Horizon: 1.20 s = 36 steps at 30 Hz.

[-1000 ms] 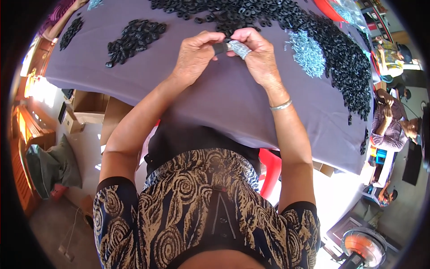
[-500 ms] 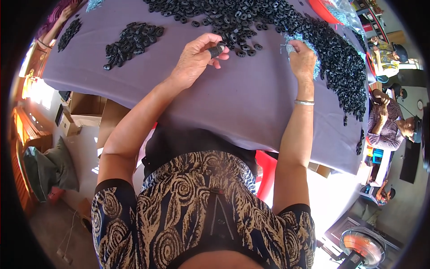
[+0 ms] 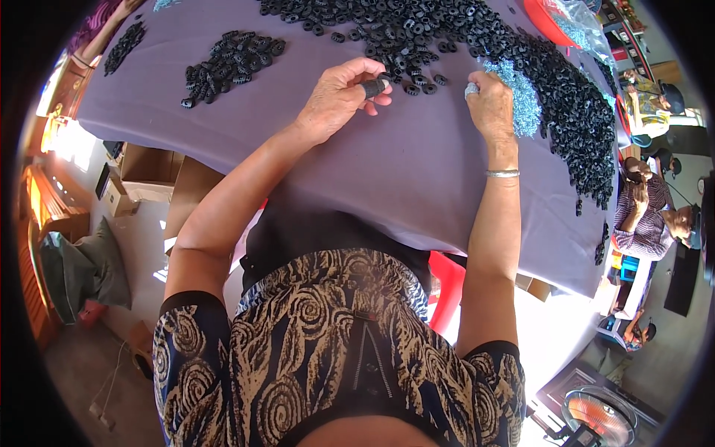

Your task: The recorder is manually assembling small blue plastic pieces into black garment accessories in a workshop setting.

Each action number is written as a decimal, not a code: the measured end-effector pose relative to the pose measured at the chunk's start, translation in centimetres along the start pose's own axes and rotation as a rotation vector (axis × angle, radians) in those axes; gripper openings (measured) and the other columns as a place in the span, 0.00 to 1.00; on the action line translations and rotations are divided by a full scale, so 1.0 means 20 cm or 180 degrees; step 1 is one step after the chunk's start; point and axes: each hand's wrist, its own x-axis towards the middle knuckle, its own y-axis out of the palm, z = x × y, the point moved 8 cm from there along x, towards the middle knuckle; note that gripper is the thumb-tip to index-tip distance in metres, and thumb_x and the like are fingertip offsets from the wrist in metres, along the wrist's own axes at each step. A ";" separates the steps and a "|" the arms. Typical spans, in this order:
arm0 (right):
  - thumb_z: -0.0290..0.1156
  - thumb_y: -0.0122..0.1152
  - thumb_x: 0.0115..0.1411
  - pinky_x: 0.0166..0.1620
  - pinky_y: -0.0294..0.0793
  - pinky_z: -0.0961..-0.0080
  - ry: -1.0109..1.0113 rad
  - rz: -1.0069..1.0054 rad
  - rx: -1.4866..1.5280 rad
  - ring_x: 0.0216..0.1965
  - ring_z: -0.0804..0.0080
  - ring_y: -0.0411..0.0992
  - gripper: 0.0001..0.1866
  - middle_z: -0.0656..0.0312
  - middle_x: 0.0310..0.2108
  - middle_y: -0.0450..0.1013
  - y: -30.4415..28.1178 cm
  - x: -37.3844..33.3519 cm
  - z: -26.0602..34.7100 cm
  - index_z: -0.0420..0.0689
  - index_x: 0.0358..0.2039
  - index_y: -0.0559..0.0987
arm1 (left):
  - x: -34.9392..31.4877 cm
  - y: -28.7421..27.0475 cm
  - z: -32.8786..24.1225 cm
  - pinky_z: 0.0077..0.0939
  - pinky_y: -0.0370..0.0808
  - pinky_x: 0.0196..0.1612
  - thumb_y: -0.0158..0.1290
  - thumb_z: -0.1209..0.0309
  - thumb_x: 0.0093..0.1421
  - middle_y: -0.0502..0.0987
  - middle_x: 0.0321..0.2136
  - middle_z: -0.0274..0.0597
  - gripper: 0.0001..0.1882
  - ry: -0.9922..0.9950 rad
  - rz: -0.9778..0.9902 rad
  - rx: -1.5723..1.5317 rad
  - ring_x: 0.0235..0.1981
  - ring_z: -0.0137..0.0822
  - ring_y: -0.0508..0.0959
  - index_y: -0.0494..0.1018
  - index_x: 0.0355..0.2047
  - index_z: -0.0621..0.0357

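Observation:
My left hand (image 3: 339, 100) is over the purple-grey cloth, its thumb and forefinger closed on a small dark piece (image 3: 383, 77) that looks like the black ring-shaped parts beyond it. A dark wrap covers the thumb. My right hand (image 3: 493, 108), with a pale wrap on its thumb and a bangle at the wrist, is curled shut beside a heap of tiny light-blue pieces (image 3: 526, 108). Whatever sits between its fingertips is too small to tell. A large pile of black ring-shaped parts (image 3: 417, 26) spreads behind both hands and down the right side.
A smaller black heap (image 3: 227, 67) lies to the left on the cloth (image 3: 372, 179). A red basin (image 3: 547, 22) with a clear bag is at the far right. Other people sit around; a co-worker's arm (image 3: 97, 41) shows far left. A fan (image 3: 599, 417) stands lower right.
My right hand has drawn back slightly from the light-blue pieces, uncovering more of the heap. My left hand keeps its pinch. The whole view has shifted a little.

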 end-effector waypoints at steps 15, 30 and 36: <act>0.17 0.50 0.58 0.32 0.69 0.87 0.0853 0.0691 0.4294 0.27 0.85 0.67 0.11 0.68 0.30 0.72 0.15 -0.04 0.46 0.41 0.36 0.79 | -0.01 0.01 -0.01 0.18 0.73 0.28 0.51 0.76 0.58 0.77 0.32 0.39 0.11 0.0213 -0.0014 -0.0018 0.31 0.28 0.79 0.73 0.42 0.66; 0.14 0.56 0.53 0.29 0.76 0.81 -0.0139 -0.0036 0.2928 0.27 0.75 0.76 0.09 0.63 0.27 0.73 0.04 -0.05 0.59 0.41 0.32 0.78 | -0.01 0.00 -0.01 0.20 0.74 0.28 0.42 0.84 0.56 0.77 0.34 0.42 0.14 0.0286 -0.0105 -0.0017 0.32 0.31 0.79 0.73 0.41 0.67; 0.12 0.55 0.49 0.33 0.77 0.76 -0.0492 -0.0185 0.2397 0.32 0.69 0.75 0.14 0.58 0.32 0.72 0.02 -0.07 0.63 0.41 0.36 0.78 | 0.00 -0.04 0.00 0.20 0.74 0.29 0.39 0.86 0.52 0.76 0.35 0.42 0.17 0.0428 -0.0162 -0.0175 0.33 0.32 0.79 0.72 0.40 0.67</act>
